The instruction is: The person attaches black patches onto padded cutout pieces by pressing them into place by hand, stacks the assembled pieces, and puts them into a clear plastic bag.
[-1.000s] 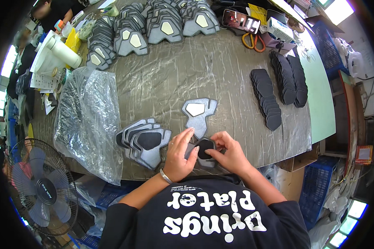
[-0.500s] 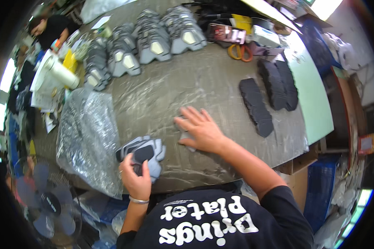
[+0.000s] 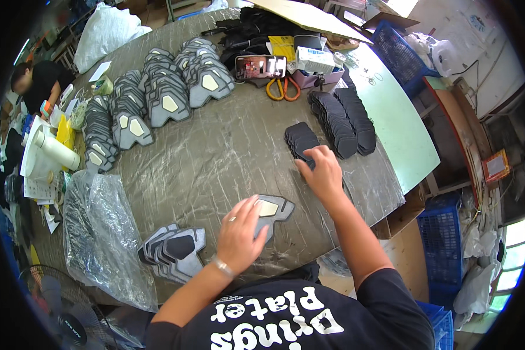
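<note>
My left hand [image 3: 240, 232] lies over the left part of a grey, angular flat piece [image 3: 283, 209] with a cream patch, fingers outstretched and thumb apart. My right hand [image 3: 322, 174] is at the near part of a short row of black pads [image 3: 301, 139], its thumb and fingers bent around a pad's edge; the hand covers part of the row. Left of my left hand lies an overlapping pile of grey pieces [image 3: 189, 262], the top one bearing a black pad [image 3: 179, 247].
Rows of grey pieces [image 3: 169, 104] stand at the far left. Two longer rows of black pads [image 3: 332, 125] lie at right, near orange-handled scissors [image 3: 283, 89] and a phone [image 3: 260, 67]. Clear plastic [image 3: 102, 233] covers the left edge; a fan [image 3: 64, 315] stands below. Another person [image 3: 41, 87] sits far left.
My left hand has left the pile and moved right onto the single grey piece. My right hand has gone from that piece to the black pads. The whole view has shifted.
</note>
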`<move>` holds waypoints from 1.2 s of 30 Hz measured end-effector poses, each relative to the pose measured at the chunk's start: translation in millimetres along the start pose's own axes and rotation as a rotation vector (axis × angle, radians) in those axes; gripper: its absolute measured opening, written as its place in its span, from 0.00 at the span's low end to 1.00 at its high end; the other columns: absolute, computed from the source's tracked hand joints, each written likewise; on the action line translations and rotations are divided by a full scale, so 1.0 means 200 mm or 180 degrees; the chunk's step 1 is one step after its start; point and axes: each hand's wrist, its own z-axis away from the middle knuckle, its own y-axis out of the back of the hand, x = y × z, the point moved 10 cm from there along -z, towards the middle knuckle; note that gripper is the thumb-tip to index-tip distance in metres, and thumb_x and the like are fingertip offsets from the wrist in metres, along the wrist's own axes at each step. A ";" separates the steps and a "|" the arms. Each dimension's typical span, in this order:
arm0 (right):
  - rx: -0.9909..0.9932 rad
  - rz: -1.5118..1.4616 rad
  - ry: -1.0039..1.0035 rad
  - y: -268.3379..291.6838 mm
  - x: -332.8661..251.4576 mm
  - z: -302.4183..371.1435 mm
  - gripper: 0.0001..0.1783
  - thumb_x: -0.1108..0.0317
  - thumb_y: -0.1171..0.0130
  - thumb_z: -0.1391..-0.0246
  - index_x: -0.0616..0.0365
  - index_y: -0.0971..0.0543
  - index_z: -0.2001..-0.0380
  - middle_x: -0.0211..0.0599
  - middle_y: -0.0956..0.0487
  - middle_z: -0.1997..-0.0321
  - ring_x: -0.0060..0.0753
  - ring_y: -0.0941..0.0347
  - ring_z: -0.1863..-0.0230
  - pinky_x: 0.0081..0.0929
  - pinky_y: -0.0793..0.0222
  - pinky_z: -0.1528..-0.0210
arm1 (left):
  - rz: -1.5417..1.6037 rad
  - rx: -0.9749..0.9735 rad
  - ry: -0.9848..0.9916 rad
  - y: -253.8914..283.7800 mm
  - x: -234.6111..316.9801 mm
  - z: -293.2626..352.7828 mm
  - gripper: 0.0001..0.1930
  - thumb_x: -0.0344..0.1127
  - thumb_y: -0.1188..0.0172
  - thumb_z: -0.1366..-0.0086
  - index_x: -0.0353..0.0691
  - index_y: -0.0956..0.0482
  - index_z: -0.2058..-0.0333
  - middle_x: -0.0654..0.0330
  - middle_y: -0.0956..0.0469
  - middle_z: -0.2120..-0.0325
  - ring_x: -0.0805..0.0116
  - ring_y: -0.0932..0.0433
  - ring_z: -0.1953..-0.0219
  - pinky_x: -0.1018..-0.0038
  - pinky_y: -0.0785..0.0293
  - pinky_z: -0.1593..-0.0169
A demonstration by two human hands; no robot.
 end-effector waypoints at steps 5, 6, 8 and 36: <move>-0.0368 0.0386 -0.0528 -0.12 0.16 -0.14 0.15 0.57 0.28 0.57 0.55 0.19 0.71 0.38 0.22 0.66 0.44 0.24 0.59 0.38 0.27 0.58 | -0.0074 -0.0127 -0.0382 -0.32 -0.06 -0.43 0.28 0.29 0.42 0.40 0.35 0.33 0.40 0.51 0.28 0.42 0.53 0.31 0.39 0.60 0.35 0.39; -0.0351 0.0414 -0.0509 -0.12 0.15 -0.15 0.13 0.57 0.29 0.57 0.55 0.18 0.73 0.38 0.22 0.68 0.44 0.23 0.60 0.39 0.27 0.59 | -0.0087 -0.0113 -0.0377 -0.35 -0.10 -0.50 0.28 0.29 0.42 0.40 0.35 0.33 0.40 0.51 0.28 0.42 0.53 0.31 0.39 0.60 0.35 0.39; -0.0382 0.0316 -0.0535 -0.13 0.14 -0.16 0.12 0.59 0.30 0.56 0.55 0.18 0.74 0.39 0.21 0.68 0.44 0.22 0.62 0.39 0.26 0.60 | -0.0022 -0.0173 -0.0578 -0.43 -0.13 -0.62 0.29 0.26 0.44 0.41 0.37 0.34 0.39 0.50 0.27 0.44 0.53 0.30 0.40 0.60 0.33 0.41; -0.0596 -0.1578 0.0498 0.05 -0.38 0.41 0.17 0.71 0.27 0.58 0.60 0.19 0.63 0.40 0.20 0.61 0.42 0.21 0.61 0.33 0.25 0.58 | 0.3467 0.0235 0.1909 -0.30 -0.23 -0.09 0.05 0.29 0.38 0.34 0.32 0.19 0.63 0.61 0.18 0.70 0.79 0.21 0.70 0.81 0.22 0.67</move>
